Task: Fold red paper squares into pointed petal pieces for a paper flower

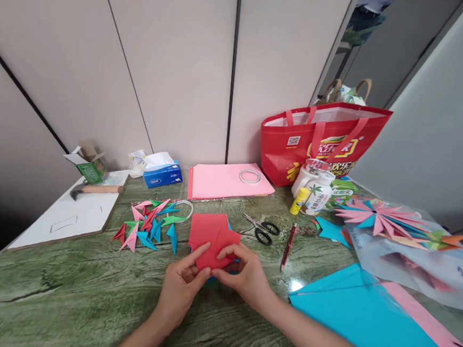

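A piece of red paper (213, 251), partly folded, is held between my two hands above the table. My left hand (183, 279) pinches its lower left edge between thumb and fingers. At its right side, my right hand (245, 273) grips the paper with thumb and bent fingers. Just behind lies a stack of square red paper (207, 223), with blue edges showing beneath. Scissors (262, 230) with black handles rest to the right of the stack. Several small folded paper pieces (153, 226) in pink, red, green and blue lie to the left.
Right of my hands are a dark red pencil (288, 247), a glue stick (300, 201), white bottles (318, 194), blue paper (364, 317) and a folded paper star (380, 220). Behind stand pink paper (218, 180), a tissue box (163, 174) and a red bag (281, 156). A hammer (98, 188) lies left.
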Demonstrator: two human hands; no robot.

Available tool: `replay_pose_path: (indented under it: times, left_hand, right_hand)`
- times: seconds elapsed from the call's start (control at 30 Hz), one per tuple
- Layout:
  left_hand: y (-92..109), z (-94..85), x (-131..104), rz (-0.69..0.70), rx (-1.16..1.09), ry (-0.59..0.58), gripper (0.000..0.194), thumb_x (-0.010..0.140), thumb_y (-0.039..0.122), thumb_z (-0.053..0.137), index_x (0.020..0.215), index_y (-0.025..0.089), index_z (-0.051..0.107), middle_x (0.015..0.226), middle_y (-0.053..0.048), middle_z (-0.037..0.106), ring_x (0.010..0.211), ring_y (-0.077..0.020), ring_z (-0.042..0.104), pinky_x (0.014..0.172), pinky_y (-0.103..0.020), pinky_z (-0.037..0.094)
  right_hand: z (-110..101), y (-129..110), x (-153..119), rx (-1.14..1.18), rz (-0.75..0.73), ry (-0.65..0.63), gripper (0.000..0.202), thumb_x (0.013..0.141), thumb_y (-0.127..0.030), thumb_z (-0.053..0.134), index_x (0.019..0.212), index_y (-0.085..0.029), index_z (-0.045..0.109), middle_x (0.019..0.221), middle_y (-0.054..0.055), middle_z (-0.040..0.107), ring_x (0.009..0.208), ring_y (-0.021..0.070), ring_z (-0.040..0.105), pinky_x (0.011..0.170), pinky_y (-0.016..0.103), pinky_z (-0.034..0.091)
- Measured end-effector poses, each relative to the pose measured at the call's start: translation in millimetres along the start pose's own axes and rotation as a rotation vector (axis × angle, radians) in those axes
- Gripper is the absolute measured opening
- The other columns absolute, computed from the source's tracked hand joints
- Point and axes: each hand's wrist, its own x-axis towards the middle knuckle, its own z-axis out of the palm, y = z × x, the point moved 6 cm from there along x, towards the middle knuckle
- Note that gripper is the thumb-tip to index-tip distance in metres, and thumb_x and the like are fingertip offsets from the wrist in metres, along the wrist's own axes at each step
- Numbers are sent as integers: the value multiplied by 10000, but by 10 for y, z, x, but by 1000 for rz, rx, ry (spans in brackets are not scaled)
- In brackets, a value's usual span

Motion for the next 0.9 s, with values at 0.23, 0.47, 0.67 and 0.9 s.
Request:
replay_pose_path:
  times: [0.23, 0.47, 0.67, 0.9]
  left_hand:
    - [3, -17, 12, -12, 21, -4, 532, 603, 264, 722, 1108, 147, 603, 795, -35, 710, 678, -150, 614, 644, -211, 485]
    - [75, -55, 40, -39, -48, 3, 577, 577, 269, 740, 1120, 143, 591, 790, -36, 697, 678, -140, 609, 622, -201, 480]
    - [129, -120, 79, -9, 10, -24, 521, 600, 236, 721, 1101, 151, 607, 766, -31, 690, 680, -148, 601, 618, -213, 477]
    - [164, -84, 91, -82, 75, -138, 451, 575, 208, 715, 1014, 128, 653, 813, -68, 707, 747, -188, 627, 652, -239, 486]
  right_hand:
    - [-30, -4, 47, 33, 35, -10, 90, 606, -132, 599, 688, -158, 573, 641, -11, 554, 562, 94, 522, 478, 176, 441]
    - [-16, 61, 102, 343, 106, -91, 105, 640, -174, 556, 740, -181, 524, 647, -33, 562, 557, 115, 605, 556, 237, 495]
    - [-197, 11, 186, 280, 7, 11, 103, 650, -140, 509, 716, -177, 579, 704, -2, 607, 652, 132, 598, 623, 255, 499]
    - [-294, -21, 227, 197, 18, 69, 160, 735, -322, 565, 791, -173, 574, 919, 80, 648, 788, 178, 607, 687, 284, 468]
